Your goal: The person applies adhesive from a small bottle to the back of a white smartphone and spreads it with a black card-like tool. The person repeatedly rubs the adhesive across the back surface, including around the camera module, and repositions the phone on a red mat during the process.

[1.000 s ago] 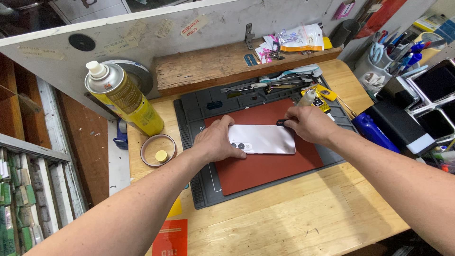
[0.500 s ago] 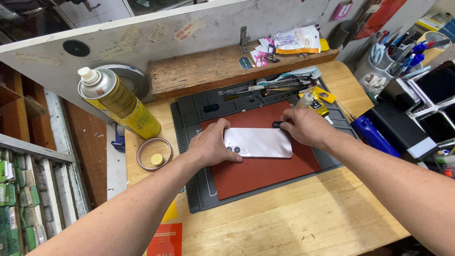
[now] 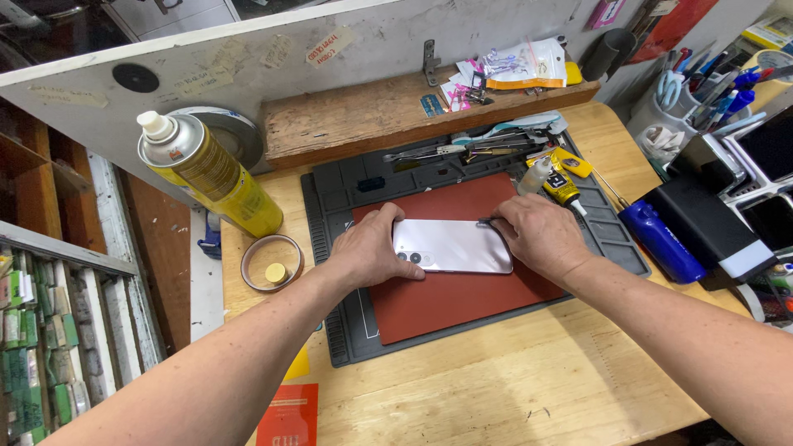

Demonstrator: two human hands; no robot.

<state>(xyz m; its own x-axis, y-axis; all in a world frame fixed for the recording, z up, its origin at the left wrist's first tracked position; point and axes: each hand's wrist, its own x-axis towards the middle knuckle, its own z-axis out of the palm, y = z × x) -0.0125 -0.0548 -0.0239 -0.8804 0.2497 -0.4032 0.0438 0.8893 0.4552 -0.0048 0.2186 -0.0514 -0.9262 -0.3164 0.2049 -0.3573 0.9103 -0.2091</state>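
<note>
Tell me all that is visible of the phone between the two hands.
The phone is a slim, pale pinkish-silver slab with rounded corners, lying flat, back up, on the red mat. Small round camera lenses sit near its left end. The left hand grips that end; the right hand touches its upper right corner.

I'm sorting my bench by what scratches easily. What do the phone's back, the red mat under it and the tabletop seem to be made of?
The phone, held by the left hand and right hand, looks like glossy glass or plastic: it shows a soft sheen. The red mat looks like matte rubber or silicone, flat and without glare. The tabletop is pale wood with visible grain.
</note>
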